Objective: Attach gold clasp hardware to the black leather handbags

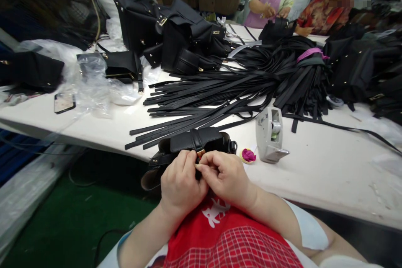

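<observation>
A small black handbag [196, 139] rests at the table's front edge, close to my body, its flap and strap facing up. At its front shows a gold clasp [200, 153]. My left hand [182, 182] is closed against the bag's front, fingers curled just left of the clasp. From the other side my right hand [228, 176] pinches thumb and forefinger together right below the clasp, touching the left fingers. Whatever sits in that pinch is too small and hidden to name. The bag's lower front is covered by both hands.
A grey tape dispenser [266, 136] and a small roll with magenta material [248, 155] stand right of the bag. Black straps [201, 92] lie beyond it. Black bags [185, 29] are piled behind, plastic wrap [94, 83] and a phone [65, 103] at left. Two co-workers sit opposite.
</observation>
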A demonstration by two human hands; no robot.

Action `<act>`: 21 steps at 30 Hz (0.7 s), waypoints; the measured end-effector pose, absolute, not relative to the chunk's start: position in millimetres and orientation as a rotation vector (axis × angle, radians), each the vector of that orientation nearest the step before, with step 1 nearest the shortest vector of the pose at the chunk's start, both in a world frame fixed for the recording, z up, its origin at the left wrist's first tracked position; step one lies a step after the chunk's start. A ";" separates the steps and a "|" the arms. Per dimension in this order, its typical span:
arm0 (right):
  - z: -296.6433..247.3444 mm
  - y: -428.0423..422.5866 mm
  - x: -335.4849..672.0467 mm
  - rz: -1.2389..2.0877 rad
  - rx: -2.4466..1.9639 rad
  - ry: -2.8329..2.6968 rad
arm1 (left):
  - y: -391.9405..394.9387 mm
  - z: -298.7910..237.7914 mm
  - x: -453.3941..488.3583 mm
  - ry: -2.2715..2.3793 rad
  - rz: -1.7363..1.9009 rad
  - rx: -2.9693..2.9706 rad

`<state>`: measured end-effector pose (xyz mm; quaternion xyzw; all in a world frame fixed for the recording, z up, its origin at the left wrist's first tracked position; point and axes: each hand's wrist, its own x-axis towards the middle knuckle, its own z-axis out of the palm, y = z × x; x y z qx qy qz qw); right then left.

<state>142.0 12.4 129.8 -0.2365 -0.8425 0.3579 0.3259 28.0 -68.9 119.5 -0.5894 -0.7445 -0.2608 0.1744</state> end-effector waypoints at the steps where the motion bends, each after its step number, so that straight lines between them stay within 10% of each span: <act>1: 131.2 12.4 141.5 0.913 -0.602 -2.231 | -68.5 121.0 28.8 -2.111 -0.726 -1.671; 21: 157.9 14.1 148.2 0.937 -0.246 -2.394 | -71.5 127.0 22.4 -2.021 -0.963 -1.588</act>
